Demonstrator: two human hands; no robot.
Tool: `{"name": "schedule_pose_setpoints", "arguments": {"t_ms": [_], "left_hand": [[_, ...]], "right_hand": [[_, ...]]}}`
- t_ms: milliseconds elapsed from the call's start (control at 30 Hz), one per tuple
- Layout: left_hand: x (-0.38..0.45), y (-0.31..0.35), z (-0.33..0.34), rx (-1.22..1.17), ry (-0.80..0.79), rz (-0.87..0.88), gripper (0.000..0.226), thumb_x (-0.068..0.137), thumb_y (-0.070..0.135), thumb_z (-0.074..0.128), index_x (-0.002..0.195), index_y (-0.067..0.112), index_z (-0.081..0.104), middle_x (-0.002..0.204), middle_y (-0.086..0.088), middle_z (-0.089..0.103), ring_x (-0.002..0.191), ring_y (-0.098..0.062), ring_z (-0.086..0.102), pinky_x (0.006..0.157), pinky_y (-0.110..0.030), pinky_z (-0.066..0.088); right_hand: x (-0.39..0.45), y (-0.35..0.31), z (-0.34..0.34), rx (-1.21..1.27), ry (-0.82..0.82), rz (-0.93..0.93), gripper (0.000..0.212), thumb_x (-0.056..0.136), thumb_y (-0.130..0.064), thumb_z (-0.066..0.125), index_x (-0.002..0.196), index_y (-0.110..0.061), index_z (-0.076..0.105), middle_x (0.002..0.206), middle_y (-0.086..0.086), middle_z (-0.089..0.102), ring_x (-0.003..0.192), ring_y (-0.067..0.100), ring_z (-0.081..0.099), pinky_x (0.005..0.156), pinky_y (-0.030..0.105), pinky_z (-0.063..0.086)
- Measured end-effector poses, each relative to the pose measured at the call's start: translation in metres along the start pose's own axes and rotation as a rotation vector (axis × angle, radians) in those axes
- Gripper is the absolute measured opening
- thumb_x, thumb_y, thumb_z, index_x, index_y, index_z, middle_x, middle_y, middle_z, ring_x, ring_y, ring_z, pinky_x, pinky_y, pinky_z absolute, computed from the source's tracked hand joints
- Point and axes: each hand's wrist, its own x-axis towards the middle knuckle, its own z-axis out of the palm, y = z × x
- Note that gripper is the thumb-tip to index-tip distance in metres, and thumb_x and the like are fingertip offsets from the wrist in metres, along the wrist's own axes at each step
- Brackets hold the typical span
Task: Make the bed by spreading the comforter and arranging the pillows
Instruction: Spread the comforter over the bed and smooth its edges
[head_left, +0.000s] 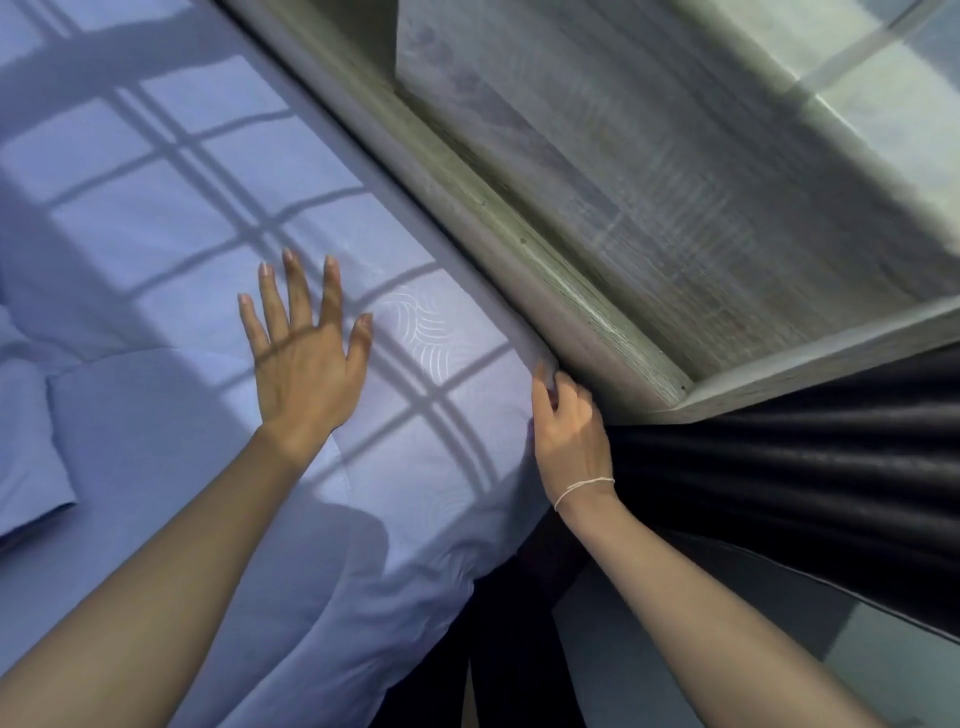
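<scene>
Comforter (156, 218): pale blue, covering the bed across left and centre of frame.
Left hand (304, 358): fingers spread, flat on it.
Right hand (566, 421): pinching its edge beside the wooden frame (519, 249), centre right.
Handling: likely soft, light, limp; take hold at edges and corners.

Comforter (171, 218): light blue, spread flat over the bed, mostly smooth, faint wavy stitched pattern near the corner. Window-grid shadow falls across it. Its edge runs along the wooden frame; the corner sits at the frame's end and drapes over the side, with a few soft folds low down. Pillow (26, 441) (only part in view): same light blue, lying at the left edge on the comforter, slightly rumpled.
</scene>
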Motion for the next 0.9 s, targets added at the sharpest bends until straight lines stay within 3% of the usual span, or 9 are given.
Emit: {"name": "schedule_pose_setpoints", "arguments": {"t_ms": [67, 100, 167, 267, 400, 500, 600, 767, 900], "left_hand": [[0.001, 0.001, -0.002, -0.003, 0.008, 0.01, 0.062, 0.098, 0.053, 0.013, 0.151, 0.025, 0.002, 0.16, -0.01, -0.002, 0.146, -0.033, -0.007, 0.117, -0.054, -0.003], [0.001, 0.001, -0.003, -0.008, 0.007, 0.029, 0.061, 0.098, 0.051, 0.014, 0.152, 0.024, 0.004, 0.16, -0.009, -0.001, 0.147, -0.032, -0.006, 0.117, -0.053, -0.003], [0.001, 0.001, -0.003, 0.004, 0.001, 0.1, 0.059, 0.099, 0.049, 0.017, 0.151, 0.024, 0.008, 0.16, -0.007, 0.002, 0.147, -0.032, -0.003, 0.118, -0.053, -0.002], [0.002, 0.001, -0.005, 0.031, -0.032, 0.214, 0.061, 0.097, 0.054, 0.015, 0.151, 0.028, 0.008, 0.16, -0.004, 0.003, 0.147, -0.031, 0.0, 0.119, -0.05, -0.001], [0.003, -0.007, -0.011, -0.099, -0.022, 0.264, 0.056, 0.098, 0.049, 0.021, 0.15, 0.028, 0.017, 0.16, -0.002, 0.011, 0.147, -0.024, 0.007, 0.12, -0.045, 0.002], [0.007, -0.032, -0.013, -0.156, 0.122, -0.022, 0.054, 0.1, 0.038, 0.023, 0.15, 0.019, 0.022, 0.159, -0.008, 0.015, 0.147, -0.025, 0.01, 0.12, -0.043, 0.002], [0.009, -0.044, -0.005, -0.096, 0.102, -0.173, 0.063, 0.096, 0.047, 0.014, 0.15, 0.015, 0.018, 0.159, -0.011, 0.01, 0.147, -0.031, 0.005, 0.119, -0.044, 0.0], [0.005, -0.032, 0.006, 0.013, 0.112, -0.067, 0.066, 0.094, 0.051, 0.02, 0.149, 0.015, 0.022, 0.158, -0.012, 0.017, 0.145, -0.039, 0.011, 0.118, -0.049, 0.007], [0.004, -0.032, 0.011, 0.005, 0.068, -0.04, 0.064, 0.094, 0.05, 0.026, 0.147, 0.015, 0.031, 0.156, -0.01, 0.024, 0.144, -0.037, 0.017, 0.118, -0.049, 0.015]], "right_hand": [[-0.002, -0.017, -0.009, 0.173, 0.001, -0.123, 0.05, 0.096, -0.009, 0.047, 0.144, -0.005, 0.036, 0.144, 0.023, 0.041, 0.127, 0.04, 0.044, 0.109, 0.049, 0.036], [-0.003, -0.025, -0.012, 0.228, -0.068, -0.173, 0.05, 0.1, -0.024, 0.039, 0.148, -0.011, 0.029, 0.153, 0.019, 0.028, 0.14, 0.037, 0.029, 0.113, 0.049, 0.023], [-0.002, -0.032, -0.009, 0.26, -0.179, -0.199, 0.059, 0.1, -0.048, 0.025, 0.151, -0.019, 0.017, 0.159, 0.011, 0.014, 0.147, 0.031, 0.013, 0.115, 0.05, 0.02], [-0.006, -0.021, 0.002, 0.241, -0.188, -0.172, 0.065, 0.098, -0.054, 0.022, 0.15, -0.014, 0.021, 0.158, 0.013, 0.019, 0.146, 0.027, 0.019, 0.111, 0.052, 0.031], [0.001, -0.034, -0.01, 0.307, -0.101, -0.14, 0.065, 0.1, -0.049, 0.019, 0.148, -0.006, 0.026, 0.157, 0.013, 0.021, 0.146, 0.026, 0.016, 0.118, 0.049, 0.018], [0.032, -0.075, -0.031, 0.382, -0.066, -0.247, 0.06, 0.098, -0.045, 0.028, 0.148, -0.011, 0.028, 0.157, 0.012, 0.022, 0.147, 0.029, 0.013, 0.119, 0.045, 0.008], [0.062, -0.106, -0.03, 0.351, -0.022, -0.373, 0.056, 0.098, -0.046, 0.033, 0.147, -0.02, 0.034, 0.156, 0.01, 0.027, 0.146, 0.031, 0.018, 0.117, 0.047, 0.012], [0.08, -0.074, 0.001, 0.263, 0.011, -0.097, 0.062, 0.097, -0.043, 0.027, 0.14, 0.0, 0.04, 0.143, 0.022, 0.045, 0.131, 0.037, 0.044, 0.11, 0.043, 0.032], [0.076, -0.076, 0.015, 0.247, -0.06, -0.024, 0.059, 0.099, -0.036, 0.027, 0.14, 0.005, 0.037, 0.136, 0.025, 0.049, 0.122, 0.041, 0.049, 0.104, 0.047, 0.037]]}}
